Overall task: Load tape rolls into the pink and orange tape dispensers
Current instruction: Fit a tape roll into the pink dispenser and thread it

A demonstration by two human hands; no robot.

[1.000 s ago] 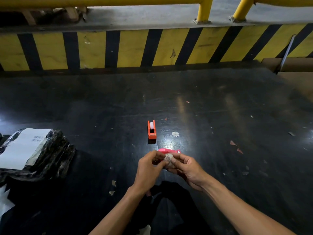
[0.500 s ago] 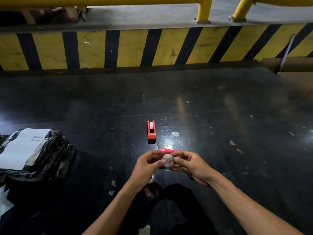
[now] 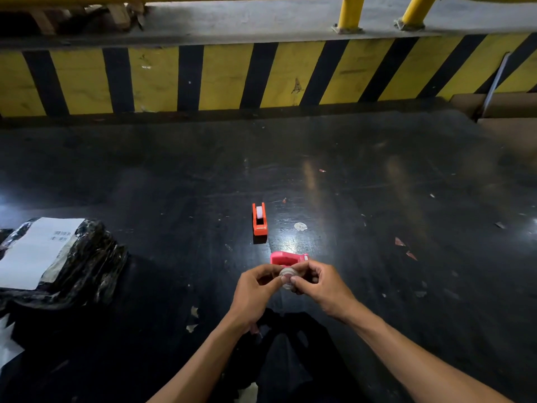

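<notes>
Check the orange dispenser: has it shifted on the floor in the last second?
No. The orange dispenser sits at the same spot beside the pale round floor mark, with the same gap between them. Both hands work a tape roll nearer the camera.

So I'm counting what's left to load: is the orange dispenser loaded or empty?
Loaded. The orange dispenser stands upright on the dark floor with a white roll showing between its side walls.
</notes>
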